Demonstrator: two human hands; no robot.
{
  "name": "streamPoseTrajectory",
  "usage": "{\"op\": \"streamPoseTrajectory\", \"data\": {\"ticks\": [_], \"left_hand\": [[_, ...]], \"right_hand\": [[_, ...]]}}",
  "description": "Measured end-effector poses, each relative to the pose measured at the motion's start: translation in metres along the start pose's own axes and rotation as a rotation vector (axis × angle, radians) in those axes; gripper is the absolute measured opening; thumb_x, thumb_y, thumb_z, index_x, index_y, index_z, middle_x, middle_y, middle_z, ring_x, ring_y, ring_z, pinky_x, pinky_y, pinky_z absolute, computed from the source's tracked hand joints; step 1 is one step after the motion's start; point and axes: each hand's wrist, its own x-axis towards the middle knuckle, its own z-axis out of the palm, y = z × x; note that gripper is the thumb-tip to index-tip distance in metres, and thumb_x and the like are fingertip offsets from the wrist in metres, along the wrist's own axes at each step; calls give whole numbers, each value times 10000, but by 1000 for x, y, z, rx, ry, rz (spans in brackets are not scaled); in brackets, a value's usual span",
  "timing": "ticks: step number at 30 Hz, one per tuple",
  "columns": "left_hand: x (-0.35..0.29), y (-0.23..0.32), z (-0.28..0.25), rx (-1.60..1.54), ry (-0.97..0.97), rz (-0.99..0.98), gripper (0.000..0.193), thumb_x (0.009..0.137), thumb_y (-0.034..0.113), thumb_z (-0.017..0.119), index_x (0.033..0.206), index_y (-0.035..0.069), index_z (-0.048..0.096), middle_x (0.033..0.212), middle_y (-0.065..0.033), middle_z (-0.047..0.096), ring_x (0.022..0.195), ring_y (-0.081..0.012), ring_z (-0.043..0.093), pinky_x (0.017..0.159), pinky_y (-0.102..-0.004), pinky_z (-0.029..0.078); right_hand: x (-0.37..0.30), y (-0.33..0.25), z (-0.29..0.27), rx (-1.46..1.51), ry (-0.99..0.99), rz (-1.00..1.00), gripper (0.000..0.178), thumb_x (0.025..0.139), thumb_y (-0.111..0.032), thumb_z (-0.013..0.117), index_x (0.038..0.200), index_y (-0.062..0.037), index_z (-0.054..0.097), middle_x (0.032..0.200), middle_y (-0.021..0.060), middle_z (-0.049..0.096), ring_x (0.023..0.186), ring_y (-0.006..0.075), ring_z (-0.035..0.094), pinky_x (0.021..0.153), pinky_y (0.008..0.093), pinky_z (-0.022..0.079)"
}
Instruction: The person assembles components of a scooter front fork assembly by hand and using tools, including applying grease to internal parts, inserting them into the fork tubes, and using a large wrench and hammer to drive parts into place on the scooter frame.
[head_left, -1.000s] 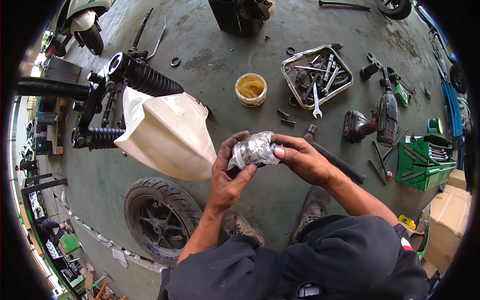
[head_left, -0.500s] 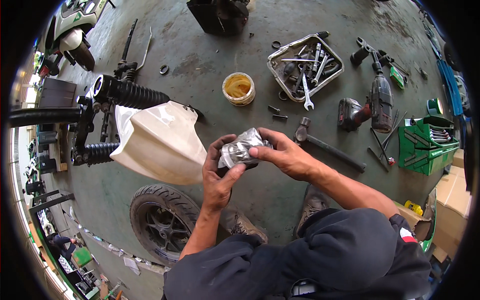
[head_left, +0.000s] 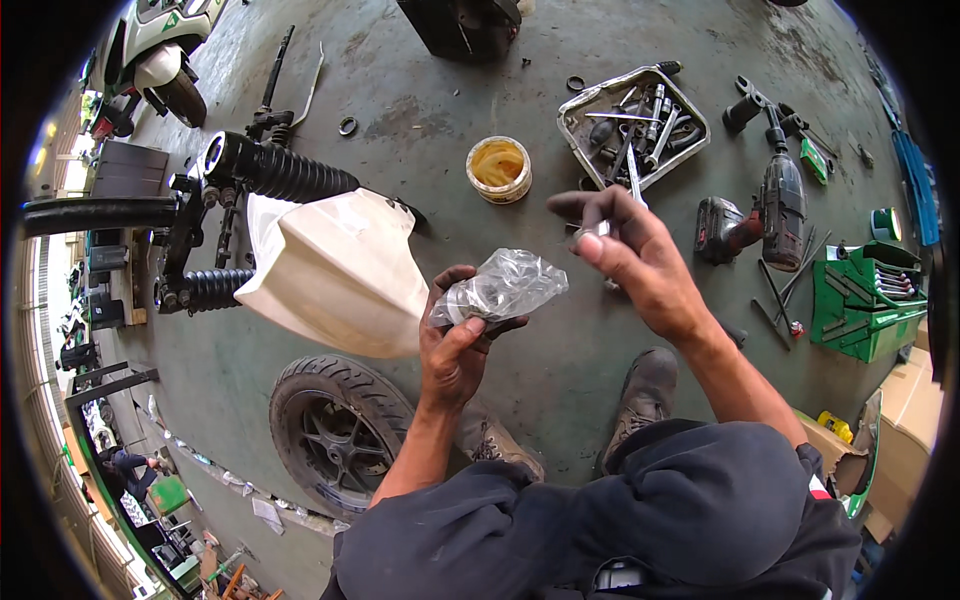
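Over a grimy workshop floor (head_left: pixel 560 370), gripping a crinkly clear bag (head_left: pixel 512 284) poking out rightward from the left hand (head_left: pixel 452 352), pinching some small shiny bit (head_left: pixel 602 228) in the right hand (head_left: pixel 640 258); farther out, can see a white tub (head_left: pixel 500 193), then a tool tray (head_left: pixel 685 161)

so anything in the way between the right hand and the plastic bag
Nothing visible stands between the right hand and the clear plastic bag; a gap separates them. The left hand holds the bag.
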Motion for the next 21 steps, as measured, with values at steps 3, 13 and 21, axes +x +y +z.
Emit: {"op": "streamPoseTrajectory", "data": {"ticks": [3,13,21], "left_hand": [[-2,-2,-3,-19,11,-13,605,799,94,617,1348,61,364,1252,-145,537,1160,-303,575,928,-491,543],[-6,-1,-1,-35,17,-48,586,794,96,596,1343,67,392,1258,-143,536,1157,-299,577,937,-460,538],[-1,8,2,112,57,-16,587,790,49,623,1329,13,393,1198,-139,564,1101,-253,597,947,-434,527]], "right_hand": [[-3,0,5,-234,-131,103,270,925,-269,644,1007,-33,541,1073,65,628,877,79,551,775,244,459],[-5,36,8,726,121,751,204,963,-257,585,946,-55,556,907,83,629,693,138,611,469,225,406],[-9,13,-3,-476,-334,110,326,789,33,470,1087,22,603,927,108,502,822,194,528,727,314,434]]}}
